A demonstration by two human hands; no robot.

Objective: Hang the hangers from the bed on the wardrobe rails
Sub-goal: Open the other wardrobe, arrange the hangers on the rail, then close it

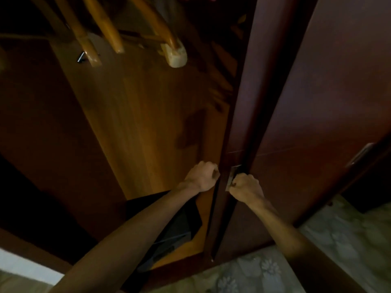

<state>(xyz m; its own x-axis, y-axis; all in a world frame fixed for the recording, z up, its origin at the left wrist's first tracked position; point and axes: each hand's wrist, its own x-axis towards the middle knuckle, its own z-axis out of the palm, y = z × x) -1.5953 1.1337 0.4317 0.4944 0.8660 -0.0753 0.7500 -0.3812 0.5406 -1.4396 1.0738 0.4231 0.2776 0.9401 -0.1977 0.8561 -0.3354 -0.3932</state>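
Wooden hangers [118, 32] hang inside the open wardrobe [137, 115], high above the hands and left of the dark door [237, 102]. The right hand [246, 186] curls around the metal handle [231, 176] on the door's front. The left hand [203, 175] is fisted at the door's inner edge; whether it grips the edge I cannot tell. Below the door lies patterned floor [254, 271].

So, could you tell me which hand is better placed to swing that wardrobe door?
Probably the right hand: it grips the metal handle on the door's face. The left hand only curls round the door's edge.
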